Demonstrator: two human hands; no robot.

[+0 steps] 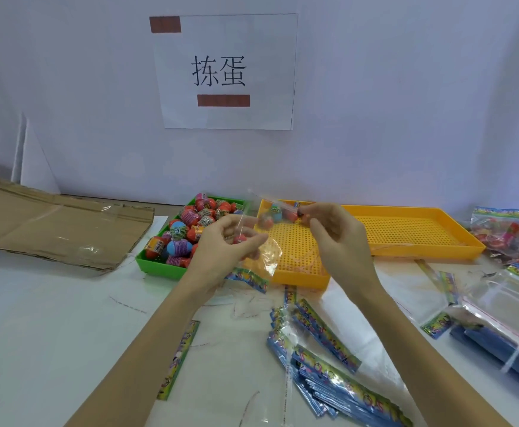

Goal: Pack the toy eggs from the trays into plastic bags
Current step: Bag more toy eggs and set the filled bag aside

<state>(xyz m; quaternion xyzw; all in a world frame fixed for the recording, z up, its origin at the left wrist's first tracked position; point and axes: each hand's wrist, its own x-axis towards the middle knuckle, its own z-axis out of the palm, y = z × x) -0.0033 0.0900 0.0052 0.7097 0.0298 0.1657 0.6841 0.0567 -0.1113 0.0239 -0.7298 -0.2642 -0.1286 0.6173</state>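
Bags: a loose heap of empty printed-header plastic bags (329,365) is spread along the near edge of the table (51,318), right of centre.
Left hand (221,245): the lower part of a clear bag (258,238) is pinched between thumb and curled fingers; a red egg seems to sit inside it.
Right hand (338,238): the bag's upper flap is pinched by the fingertips over the yellow tray (406,238).
Eggs: a few toy eggs (278,214) lie in the yellow tray's far left corner; many more are heaped in the green tray (156,263) just left of it.
Packed bags (507,235): filled ones are piled at the right edge.
Risk: the thin film may slip from either pinch, so an egg could be dropped and rolled off the table; the flap could be sealed crooked.
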